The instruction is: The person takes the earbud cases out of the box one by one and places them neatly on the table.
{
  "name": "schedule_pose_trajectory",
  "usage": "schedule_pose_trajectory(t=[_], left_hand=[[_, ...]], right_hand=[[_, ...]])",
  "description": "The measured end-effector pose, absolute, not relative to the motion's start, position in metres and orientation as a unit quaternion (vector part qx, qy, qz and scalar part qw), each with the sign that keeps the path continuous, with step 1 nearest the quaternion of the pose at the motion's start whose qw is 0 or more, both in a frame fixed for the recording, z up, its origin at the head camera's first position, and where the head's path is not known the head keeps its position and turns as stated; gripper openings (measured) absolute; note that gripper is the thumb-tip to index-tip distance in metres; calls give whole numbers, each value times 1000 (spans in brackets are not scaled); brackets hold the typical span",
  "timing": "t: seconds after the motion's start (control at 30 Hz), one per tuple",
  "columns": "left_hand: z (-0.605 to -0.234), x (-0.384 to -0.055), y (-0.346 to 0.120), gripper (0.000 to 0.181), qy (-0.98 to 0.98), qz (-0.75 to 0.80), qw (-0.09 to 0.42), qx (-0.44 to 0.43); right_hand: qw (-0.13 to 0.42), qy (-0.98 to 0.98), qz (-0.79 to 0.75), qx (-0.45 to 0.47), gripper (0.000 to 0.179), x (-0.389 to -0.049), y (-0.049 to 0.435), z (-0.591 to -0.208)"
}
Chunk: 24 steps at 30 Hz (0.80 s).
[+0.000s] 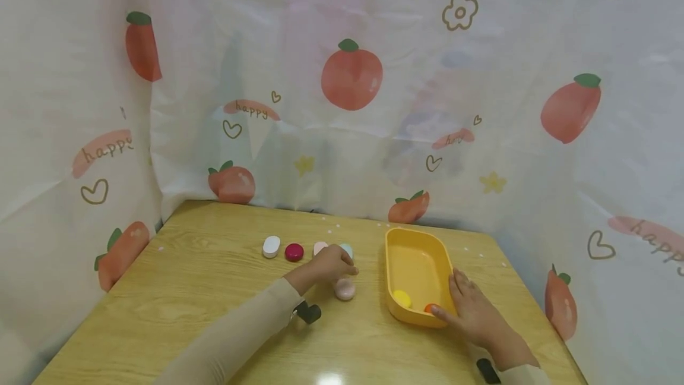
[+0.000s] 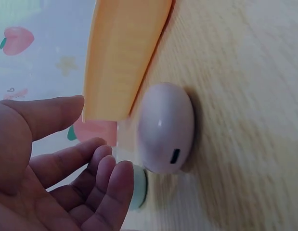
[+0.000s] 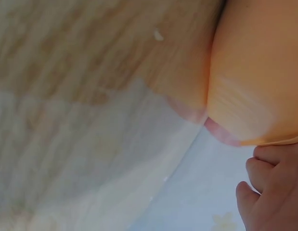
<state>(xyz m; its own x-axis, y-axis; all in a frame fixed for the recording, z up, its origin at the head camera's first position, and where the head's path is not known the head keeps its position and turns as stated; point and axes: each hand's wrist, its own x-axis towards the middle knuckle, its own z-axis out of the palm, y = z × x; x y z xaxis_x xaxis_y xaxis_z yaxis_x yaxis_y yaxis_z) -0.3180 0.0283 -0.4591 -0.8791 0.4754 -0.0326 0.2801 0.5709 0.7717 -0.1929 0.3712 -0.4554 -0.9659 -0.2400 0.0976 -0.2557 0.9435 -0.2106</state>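
My left hand (image 1: 331, 261) hovers just beyond a glossy pale mauve rounded case (image 1: 345, 290), which lies on the table. In the left wrist view its fingers are loosely bent with nothing between them, and the case shows a small dark slot on its side. A pale pink piece (image 1: 320, 247) and a mint piece (image 1: 347, 249) are partly hidden behind this hand. My right hand (image 1: 475, 311) rests against the right rim of a yellow-orange tray (image 1: 392, 266), thumb spread toward its near corner. Inside lie a yellow piece (image 1: 402, 298) and a partly covered orange piece (image 1: 430, 308).
Left of the pale pink piece sit a crimson rounded piece (image 1: 294, 252) and a white oval one (image 1: 271, 246). The wooden table (image 1: 176, 302) is bordered by a hanging fruit-print cloth (image 1: 299, 46) at the back and both sides.
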Motion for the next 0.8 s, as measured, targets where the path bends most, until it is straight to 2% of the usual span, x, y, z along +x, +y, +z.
schedule_pose_trajectory(t=[0.53, 0.8], left_hand=[[-443, -319, 60, 22, 838, 456, 173, 246], [-438, -322, 78, 19, 818, 472, 181, 273]], right_hand=[[32, -988, 68, 133, 90, -191, 369, -447], [31, -987, 68, 142, 90, -190, 370, -448]])
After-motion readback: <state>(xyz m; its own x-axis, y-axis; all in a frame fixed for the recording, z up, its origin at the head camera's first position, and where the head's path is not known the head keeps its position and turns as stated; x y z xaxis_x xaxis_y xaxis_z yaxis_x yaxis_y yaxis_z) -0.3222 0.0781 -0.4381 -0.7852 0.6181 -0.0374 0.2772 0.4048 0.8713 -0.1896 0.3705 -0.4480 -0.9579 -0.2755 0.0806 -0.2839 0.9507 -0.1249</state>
